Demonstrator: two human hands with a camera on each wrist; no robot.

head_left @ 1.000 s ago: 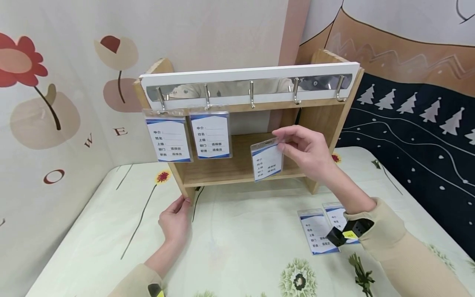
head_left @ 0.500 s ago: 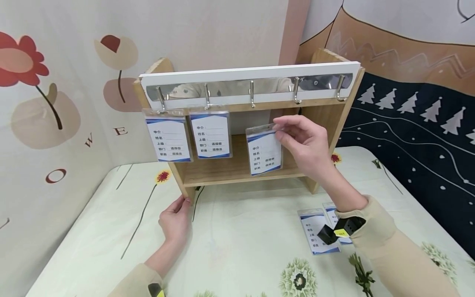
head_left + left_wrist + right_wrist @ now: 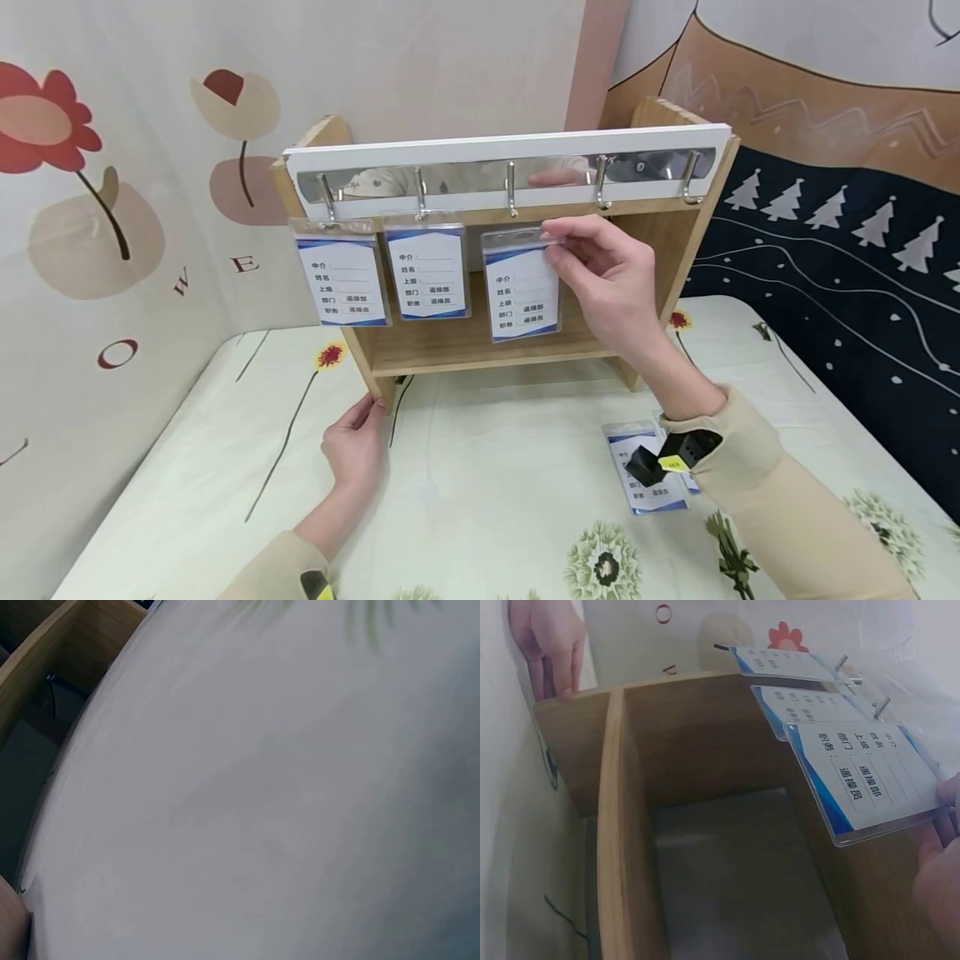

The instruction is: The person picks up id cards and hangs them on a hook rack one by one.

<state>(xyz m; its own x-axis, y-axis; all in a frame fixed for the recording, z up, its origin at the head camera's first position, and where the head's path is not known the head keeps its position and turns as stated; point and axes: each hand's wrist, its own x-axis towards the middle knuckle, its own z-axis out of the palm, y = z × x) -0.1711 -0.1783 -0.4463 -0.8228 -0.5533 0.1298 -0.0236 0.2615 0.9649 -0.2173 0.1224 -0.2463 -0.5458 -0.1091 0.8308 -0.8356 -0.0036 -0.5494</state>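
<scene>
My right hand (image 3: 617,287) pinches the upper right corner of a clear-sleeved name badge (image 3: 522,287), white with blue edges and printed text. The badge hangs upright just below the middle hook (image 3: 512,190) of the rack, its top edge under the hook's tip. In the right wrist view the same badge (image 3: 866,776) shows close up, with the thumb above and fingers beneath. Low on the left, my left hand (image 3: 354,446) grips the foot of the wooden shelf (image 3: 450,346) with thumb and fingers. Two badges, a left one (image 3: 343,283) and another (image 3: 427,273), hang from the first two hooks.
A white board with a metal strip (image 3: 465,177) and several hooks runs along the shelf's top front. Another badge (image 3: 626,450) lies on the flowered tablecloth (image 3: 480,467), partly behind the right wrist camera, overlapping a further one. Printed curtains stand behind.
My right hand has raised the badge up and to the left, from in front of the lower board to below the middle hook, and the badge has straightened. My left hand stays put.
</scene>
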